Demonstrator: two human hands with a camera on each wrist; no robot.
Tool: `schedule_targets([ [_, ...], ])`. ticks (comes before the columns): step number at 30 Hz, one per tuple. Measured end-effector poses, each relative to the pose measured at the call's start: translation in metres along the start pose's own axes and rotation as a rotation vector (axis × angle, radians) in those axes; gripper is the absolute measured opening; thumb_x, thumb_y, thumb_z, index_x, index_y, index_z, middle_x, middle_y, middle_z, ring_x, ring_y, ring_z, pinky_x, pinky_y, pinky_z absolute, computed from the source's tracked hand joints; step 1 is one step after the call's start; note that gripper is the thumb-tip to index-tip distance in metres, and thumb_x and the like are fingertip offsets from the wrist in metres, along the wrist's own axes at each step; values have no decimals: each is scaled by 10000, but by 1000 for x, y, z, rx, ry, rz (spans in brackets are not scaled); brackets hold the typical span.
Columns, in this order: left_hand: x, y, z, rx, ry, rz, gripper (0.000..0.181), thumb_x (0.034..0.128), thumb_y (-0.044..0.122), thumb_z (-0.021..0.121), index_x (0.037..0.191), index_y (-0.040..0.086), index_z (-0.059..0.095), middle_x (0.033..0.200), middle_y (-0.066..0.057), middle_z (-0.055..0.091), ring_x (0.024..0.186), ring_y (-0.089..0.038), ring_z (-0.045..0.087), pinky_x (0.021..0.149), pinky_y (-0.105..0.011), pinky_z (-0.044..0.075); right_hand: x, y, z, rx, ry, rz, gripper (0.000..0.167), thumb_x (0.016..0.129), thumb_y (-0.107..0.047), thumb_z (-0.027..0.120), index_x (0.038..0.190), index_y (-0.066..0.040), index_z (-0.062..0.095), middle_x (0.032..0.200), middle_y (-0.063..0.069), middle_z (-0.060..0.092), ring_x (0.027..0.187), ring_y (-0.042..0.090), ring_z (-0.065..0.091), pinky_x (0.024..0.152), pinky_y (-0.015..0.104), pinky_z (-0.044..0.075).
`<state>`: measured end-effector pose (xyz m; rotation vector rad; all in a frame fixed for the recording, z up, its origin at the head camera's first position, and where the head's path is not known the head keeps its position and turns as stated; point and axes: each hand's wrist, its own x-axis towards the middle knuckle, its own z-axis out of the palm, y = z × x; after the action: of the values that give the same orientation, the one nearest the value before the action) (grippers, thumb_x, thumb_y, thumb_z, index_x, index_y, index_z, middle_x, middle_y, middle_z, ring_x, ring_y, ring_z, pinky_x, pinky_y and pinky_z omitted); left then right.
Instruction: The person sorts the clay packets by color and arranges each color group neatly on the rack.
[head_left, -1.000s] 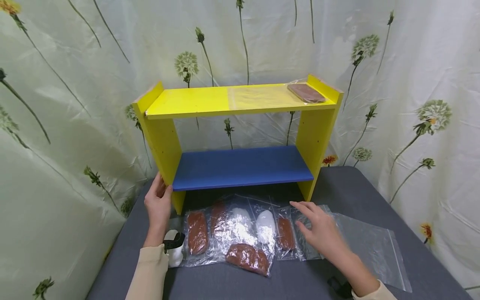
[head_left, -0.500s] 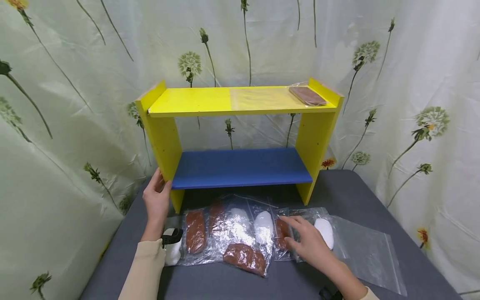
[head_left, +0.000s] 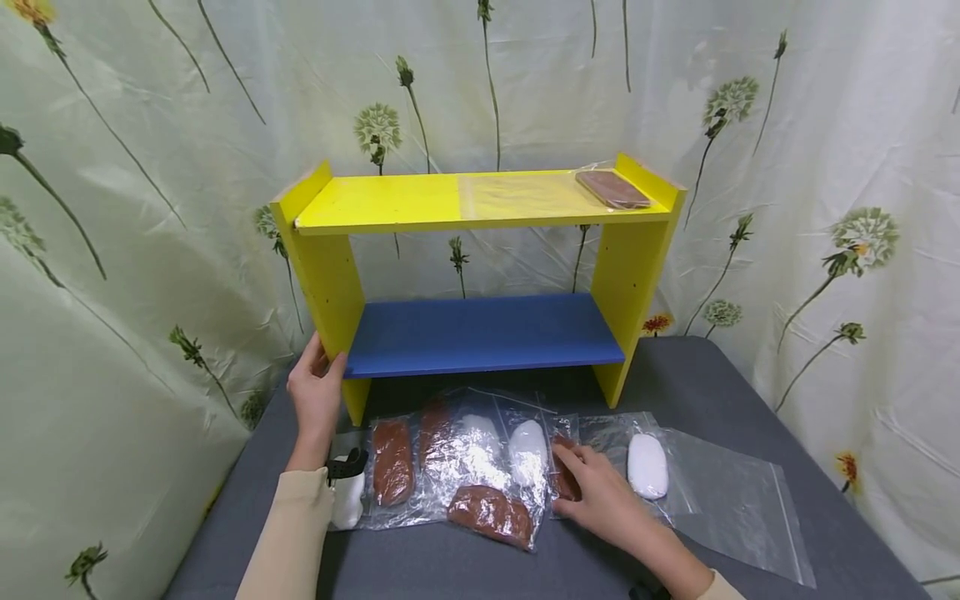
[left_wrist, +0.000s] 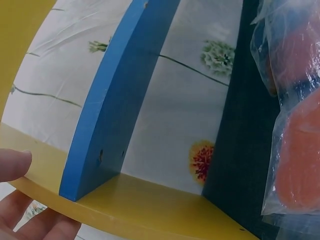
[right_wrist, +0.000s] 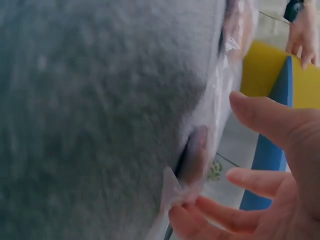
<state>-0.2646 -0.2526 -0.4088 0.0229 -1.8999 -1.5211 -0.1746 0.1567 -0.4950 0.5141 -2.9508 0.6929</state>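
- Your left hand (head_left: 315,400) pinches the edge of the yellow side panel (head_left: 322,292), thumb on the inner face and fingers bent round the outer one, just beside the blue shelf (head_left: 483,333).
- A white piece (head_left: 347,503) lies on the dark grey table (head_left: 427,575), by your left wrist and its black strap (head_left: 348,465).
- Next to it, a long brown piece (head_left: 393,471) lies in clear plastic, in front of the shelf unit.
- Toward the middle, glossy plastic covers a white form (head_left: 480,442) and a brown one (head_left: 435,437) (glare blurs both outlines); a rounded brown lump (head_left: 491,515) is nearest you.
- A white oval (head_left: 528,454) comes next, also under plastic.
- The small bagged brown piece (head_left: 567,486) sits right of that oval, partly hidden under your right hand.
- Your right hand (head_left: 600,496) reaches over it with thumb and index finger spread apart; the right wrist view shows lower fingertips touching the plastic's edge.
- Above, a wrapped brown slab (head_left: 611,189) rests at the right end of the yellow top shelf (head_left: 393,200).
- Farther right, a white block (head_left: 647,467) lies beside a flat clear bag (head_left: 738,508).
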Motion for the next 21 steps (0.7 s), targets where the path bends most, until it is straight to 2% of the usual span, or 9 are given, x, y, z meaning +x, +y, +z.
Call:
schedule_targets([
  [4,0,1,1,8,17,7,547,945,-1,680,1445,197,577,1354,-148,623,1198,-346,613,923,-241,528,1,-2,4,-42,21,8,861,753,-429,884,1471,-116,526,1255,175,574,1131,368,567,854,538,527],
  [8,-1,4,2,9,12,-8,552,940,11,692,1446,194,574,1346,-140,630,1182,-334,627,907,-225,530,4,-1,6,-91,39,18,889,729,-479,886,1460,-112,538,1179,160,558,1035,326,572,728,476,541],
  [14,0,2,1,9,8,-23,542,947,19,686,1448,188,569,1330,-173,632,1148,-339,639,851,-177,522,10,3,8,-156,22,22,935,716,-519,883,1473,-105,522,1214,184,515,1021,332,560,635,441,536],
  [21,12,-32,-1,6,15,-20,552,942,83,717,1432,294,577,1314,-102,657,1125,-300,655,823,-159,514,18,9,7,-168,14,29,896,721,-429,905,1463,-102,523,1172,175,520,968,303,559,632,421,529],
])
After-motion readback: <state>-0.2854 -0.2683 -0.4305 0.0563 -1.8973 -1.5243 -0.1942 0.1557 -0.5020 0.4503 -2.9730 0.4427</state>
